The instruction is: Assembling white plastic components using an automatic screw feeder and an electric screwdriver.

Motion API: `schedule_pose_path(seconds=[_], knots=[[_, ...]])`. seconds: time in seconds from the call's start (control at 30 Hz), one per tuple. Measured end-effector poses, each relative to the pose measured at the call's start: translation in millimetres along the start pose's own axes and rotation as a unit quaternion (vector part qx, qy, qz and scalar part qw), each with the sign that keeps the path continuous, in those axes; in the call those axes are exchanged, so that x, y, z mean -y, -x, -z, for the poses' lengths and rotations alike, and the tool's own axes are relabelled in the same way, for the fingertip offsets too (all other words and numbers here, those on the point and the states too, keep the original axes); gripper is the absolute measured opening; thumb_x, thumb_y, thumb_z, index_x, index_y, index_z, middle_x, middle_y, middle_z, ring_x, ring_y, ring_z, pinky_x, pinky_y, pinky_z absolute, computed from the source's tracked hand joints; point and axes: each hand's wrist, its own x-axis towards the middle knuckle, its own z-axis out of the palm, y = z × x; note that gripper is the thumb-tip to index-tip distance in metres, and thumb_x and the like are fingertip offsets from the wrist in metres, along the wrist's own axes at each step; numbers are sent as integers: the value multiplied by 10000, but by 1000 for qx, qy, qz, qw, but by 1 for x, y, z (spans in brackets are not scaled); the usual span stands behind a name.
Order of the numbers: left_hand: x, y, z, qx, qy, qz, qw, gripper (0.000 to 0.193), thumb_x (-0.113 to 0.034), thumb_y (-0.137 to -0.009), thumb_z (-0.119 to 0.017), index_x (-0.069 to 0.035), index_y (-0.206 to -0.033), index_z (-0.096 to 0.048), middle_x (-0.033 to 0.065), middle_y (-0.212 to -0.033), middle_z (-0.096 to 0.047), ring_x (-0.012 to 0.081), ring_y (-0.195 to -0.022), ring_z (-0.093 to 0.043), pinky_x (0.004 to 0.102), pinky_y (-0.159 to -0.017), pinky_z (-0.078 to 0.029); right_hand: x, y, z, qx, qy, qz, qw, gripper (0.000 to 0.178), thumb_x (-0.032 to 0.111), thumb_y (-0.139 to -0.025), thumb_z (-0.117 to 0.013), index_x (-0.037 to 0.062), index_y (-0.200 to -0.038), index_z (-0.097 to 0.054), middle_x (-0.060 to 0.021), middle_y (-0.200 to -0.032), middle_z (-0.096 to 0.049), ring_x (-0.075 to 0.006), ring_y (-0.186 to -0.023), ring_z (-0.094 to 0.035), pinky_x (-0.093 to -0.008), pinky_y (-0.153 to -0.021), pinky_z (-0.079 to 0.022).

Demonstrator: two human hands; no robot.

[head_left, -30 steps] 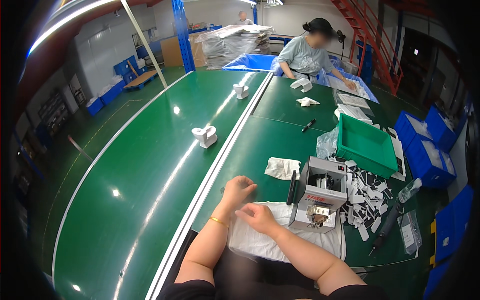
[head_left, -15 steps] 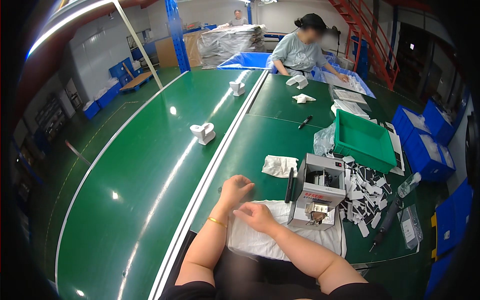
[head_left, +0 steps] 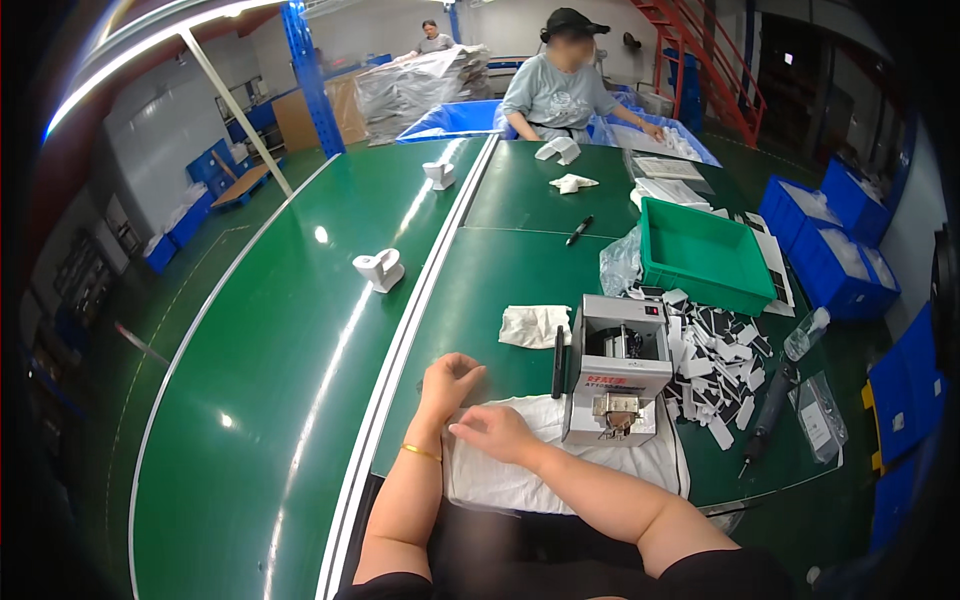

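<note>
My left hand (head_left: 450,386) is above the green table, beside the front cloth, with its fingers bent in toward the thumb. Just nearer, over the white cloth (head_left: 560,480), is my right hand (head_left: 497,433), its fingers curled and pointing left at the other hand. The two hands do not touch; anything small between their fingertips is too small or hidden to make out. Right of them stands a grey metal machine (head_left: 625,375) on the cloth. A black bar (head_left: 558,362) stands against its left side, next to a folded white cloth (head_left: 533,326).
Small black and white pieces (head_left: 715,370) are heaped right of the machine, below a green bin (head_left: 705,255). An electric screwdriver (head_left: 768,420) lies farther right. On the left belt sit two white toilet-shaped pieces, the nearer one (head_left: 380,270) upright. A co-worker (head_left: 565,90) works at the far end.
The whole view has shifted, so the table and machine appear farther left. My hands keep nearly the same pose and place over the table.
</note>
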Motion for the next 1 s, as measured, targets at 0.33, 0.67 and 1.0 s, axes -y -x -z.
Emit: schedule_pose_path(seconds=[0.33, 0.67, 1.0], knots=[[6, -10, -6, 6, -36, -35, 999, 91, -45, -831, -714, 19, -797, -659, 56, -712, -649, 123, -653, -561, 286, -631, -480, -34, -13, -19, -57, -77, 91, 991, 264, 302, -805, -717, 48, -748, -677, -126, -695, -678, -263, -634, -656, -389, -585, -482], [-19, 0, -8, 48, -105, -28, 993, 279, -195, -907, -716, 70, -881, -630, 138, -819, -675, 183, -698, -595, 335, -629, -512, -14, 5, 6, -25, -24, 74, 997, 364, 460, -836, -690, 98, -832, -724, -112, -810, -709, -288, -751, -667, -419, -677, -509], [-2, -8, -4, 40, -77, -15, 996, 319, -239, -882, -745, 63, -912, -646, 156, -835, -676, 225, -740, -592, 378, -691, -496, -16, -1, 3, -19, -25, 72, 997, 359, 464, -844, -688, 107, -846, -721, -109, -810, -709, -284, -752, -667, -412, -686, -509]])
